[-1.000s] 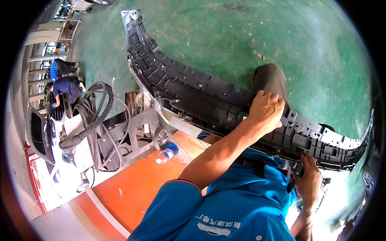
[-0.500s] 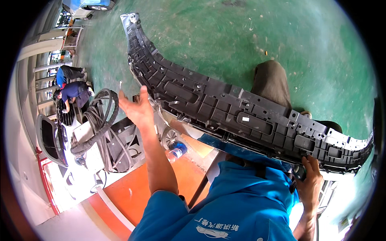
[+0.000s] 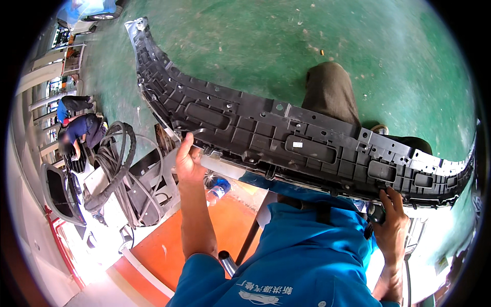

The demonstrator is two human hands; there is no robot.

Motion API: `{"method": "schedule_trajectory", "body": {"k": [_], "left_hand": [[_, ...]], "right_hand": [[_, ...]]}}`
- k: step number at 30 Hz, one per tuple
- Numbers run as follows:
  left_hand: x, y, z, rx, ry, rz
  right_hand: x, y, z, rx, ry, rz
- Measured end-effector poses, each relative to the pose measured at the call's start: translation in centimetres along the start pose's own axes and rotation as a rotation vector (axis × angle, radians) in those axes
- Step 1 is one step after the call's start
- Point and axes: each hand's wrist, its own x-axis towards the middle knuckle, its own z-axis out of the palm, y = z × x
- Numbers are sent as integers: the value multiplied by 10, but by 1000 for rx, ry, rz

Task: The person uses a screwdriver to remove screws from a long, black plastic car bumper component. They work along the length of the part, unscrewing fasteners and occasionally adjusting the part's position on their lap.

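A long curved black plastic bumper (image 3: pixel 245 130) lies across in front of me, its ribbed inner side facing up and its far left end bent away. Its near edge is gripped by my left hand (image 3: pixel 189 161), the thumb against the edge and the other fingers partly hidden. Toward the right end, my right hand (image 3: pixel 393 222) is closed on the near edge, fingertips on the black plastic. Beside that hand's thumb sits a dark round object (image 3: pixel 377 213), too hidden to name. A small white label (image 3: pixel 297 145) is stuck on the bumper.
Coiled hoses or cables (image 3: pixel 115 169) hang at the left. A bottle with blue liquid (image 3: pixel 220 188) stands near an orange surface (image 3: pixel 169 233). My knee (image 3: pixel 332 92) shows past the bumper. Another person (image 3: pixel 84 128) bends over at the far left; green floor (image 3: pixel 245 46) lies beyond.
My left hand has gone from open beside the bumper to gripping its near edge. My right hand stays at the right end. The whole view has shifted slightly.
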Motion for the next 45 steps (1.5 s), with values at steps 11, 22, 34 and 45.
{"method": "schedule_trajectory", "body": {"k": [11,22,34,45], "left_hand": [[-12,-6,-7,13,-164,69],[-20,-14,15,23,-88,121],[-24,-21,1,-18,-123,143],[-21,-26,-2,-67,6,192]], "right_hand": [[-8,-27,-120,811,366,-30],[30,-106,-52,1470,-225,-780],[23,-122,7,1320,-138,-930],[22,-121,16,1281,-105,-1010]]}}
